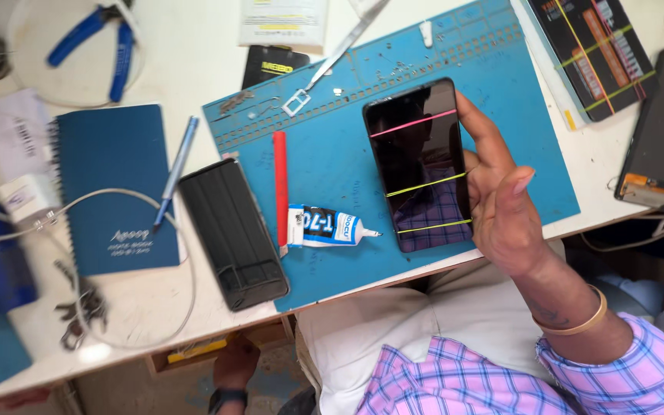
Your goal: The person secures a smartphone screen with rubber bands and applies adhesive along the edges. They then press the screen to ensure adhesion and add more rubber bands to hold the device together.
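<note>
One large blue silicone work mat (332, 165) is being used as the bench surface on the white table (186, 69). Above its right part, a black glass-fronted smartphone bound by three coloured rubber bands (422, 165) is being held upright-tilted by the right hand (505, 207), which is grasping it along the right edge with the fingers wrapped behind. The left hand (234, 365) is hanging below the table edge; whether it is released or clenched cannot be told. Left of the phone, a black ribbed phone back cover (232, 233), a slim red plastic bar (280, 188) and a small white-and-blue adhesive tube (330, 227) are lying on the mat. A one-handed edge grip is judged to be risking a slip onto the mat, and pressure from the fingers is judged to be risking shifted bands.
</note>
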